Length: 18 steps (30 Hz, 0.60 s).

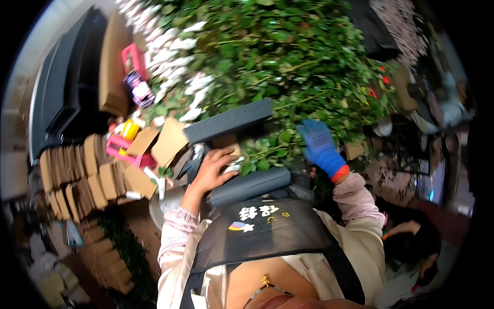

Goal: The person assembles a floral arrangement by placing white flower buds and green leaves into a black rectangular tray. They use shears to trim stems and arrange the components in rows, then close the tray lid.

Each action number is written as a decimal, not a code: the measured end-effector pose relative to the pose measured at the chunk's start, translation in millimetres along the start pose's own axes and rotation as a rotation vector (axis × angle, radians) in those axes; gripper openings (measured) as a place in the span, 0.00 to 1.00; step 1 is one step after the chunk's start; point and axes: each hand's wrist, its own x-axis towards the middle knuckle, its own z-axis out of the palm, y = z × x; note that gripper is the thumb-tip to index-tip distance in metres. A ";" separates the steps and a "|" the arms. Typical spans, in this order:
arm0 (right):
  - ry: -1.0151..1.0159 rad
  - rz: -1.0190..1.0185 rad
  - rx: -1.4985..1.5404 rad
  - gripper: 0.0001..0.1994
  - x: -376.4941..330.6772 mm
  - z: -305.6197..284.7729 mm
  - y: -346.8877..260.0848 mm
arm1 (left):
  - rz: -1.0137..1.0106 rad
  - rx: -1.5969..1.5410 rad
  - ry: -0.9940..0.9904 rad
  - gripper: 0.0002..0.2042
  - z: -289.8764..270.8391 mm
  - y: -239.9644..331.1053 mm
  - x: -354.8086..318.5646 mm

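Observation:
Before me two dark ribbed pads, a far one (229, 121) and a near one (252, 186), stand on either side of a short row of leafy stems (263, 154). My left hand (212, 169) is bare, with its fingers bent and apart over white-wrapped flower heads (235, 166) at the row's left end. A piece of brown cardboard shows behind its fingertips. My right hand (319, 147), in a blue knit glove with an orange cuff, lies with fingers stretched out against the leaves at the row's right end. Beyond spreads a big heap of leafy stems (278, 62).
White-sleeved flower heads (172, 59) line the heap's left side. Further left are a phone (138, 88), a pink tape dispenser (123, 148), a yellow roll (130, 129) and stacked cardboard pieces (100, 172). A person in dark clothes (411, 239) is close by at lower right.

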 end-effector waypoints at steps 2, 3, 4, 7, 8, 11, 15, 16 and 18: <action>0.072 -0.033 0.064 0.52 -9.0 11.3 -8.1 | 0.025 0.006 0.034 0.21 5.0 -3.4 3.6; 0.113 -0.025 0.065 0.49 -11.2 19.7 -16.4 | 0.011 0.017 0.047 0.20 9.8 -7.6 3.4; 0.265 -0.040 0.031 0.45 -8.7 61.0 -11.3 | 0.009 0.011 0.072 0.18 16.0 -7.7 6.4; 0.229 -0.048 0.005 0.42 -3.5 69.2 -17.4 | 0.001 0.070 0.119 0.11 21.1 4.3 6.0; 0.259 -0.005 0.059 0.40 -6.8 65.1 -19.0 | 0.021 0.084 0.160 0.09 21.4 9.3 8.7; 0.301 -0.077 0.080 0.42 -16.3 52.7 -15.1 | -0.026 0.105 0.188 0.10 23.8 6.4 5.9; 0.320 -0.083 0.134 0.38 -20.3 61.5 -11.5 | 0.010 0.007 0.153 0.08 22.2 -0.9 -0.1; 0.316 -0.126 0.170 0.39 -18.5 63.4 -6.9 | 0.010 -0.006 0.130 0.08 18.6 0.1 -1.2; 0.188 -0.179 0.217 0.39 -10.2 60.2 7.2 | -0.018 -0.057 0.034 0.14 10.0 -0.5 -3.6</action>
